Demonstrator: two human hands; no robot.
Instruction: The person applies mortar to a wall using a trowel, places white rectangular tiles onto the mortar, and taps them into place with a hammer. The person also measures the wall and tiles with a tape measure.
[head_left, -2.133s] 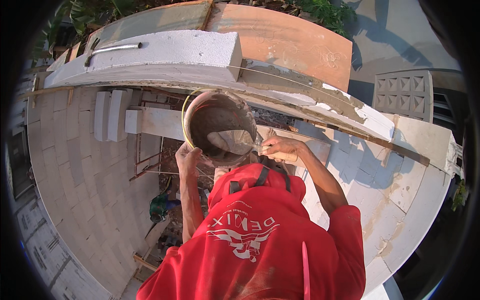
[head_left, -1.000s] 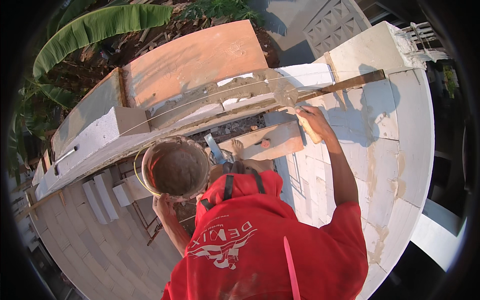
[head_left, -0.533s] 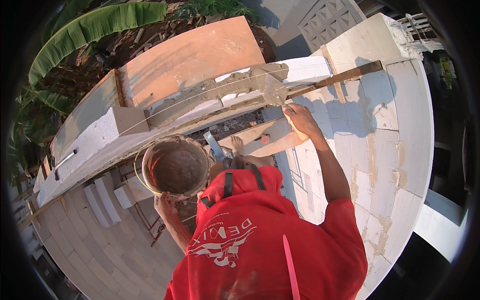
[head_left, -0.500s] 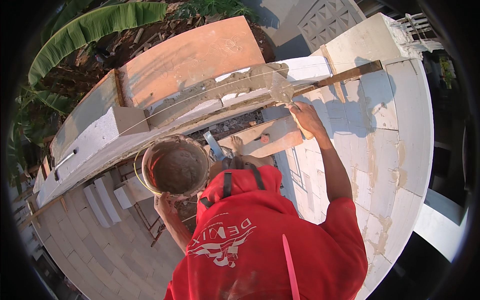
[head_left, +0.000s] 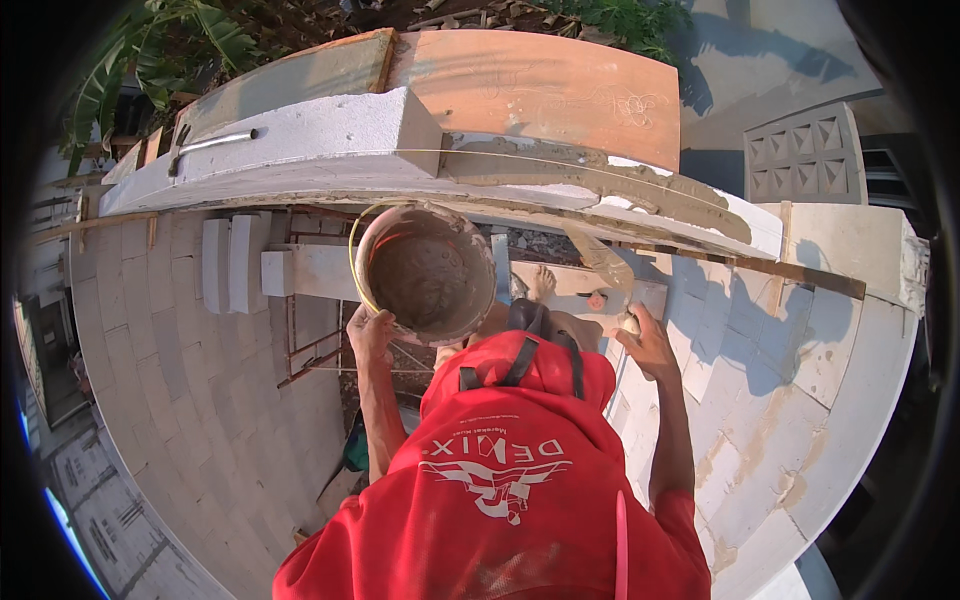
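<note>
My left hand (head_left: 371, 334) grips the near left rim of a round bucket (head_left: 480, 240), beside its yellow handle. Wet grey mortar (head_left: 430, 282) lies inside the bucket. Out to the right, my right hand (head_left: 648, 342) is closed round the handle of a mortar-smeared trowel (head_left: 603, 260). The trowel's blade points away from me, over the near side of the wall. Along the wall top runs a rough bed of mortar (head_left: 655, 195) on white blocks. At its left end stands a large white block (head_left: 290, 125).
A hammer-like tool (head_left: 215, 141) rests on the white block. A thin string (head_left: 540, 156) is stretched along the wall. Below are a plank with my bare foot (head_left: 543, 284) on it, and a timber batten (head_left: 790, 272). An orange-brown panel (head_left: 545, 85) stands behind the wall.
My view has turned to the right. The trowel has come off the mortar bed, down to the wall's near side. The bucket stays in my left hand.
</note>
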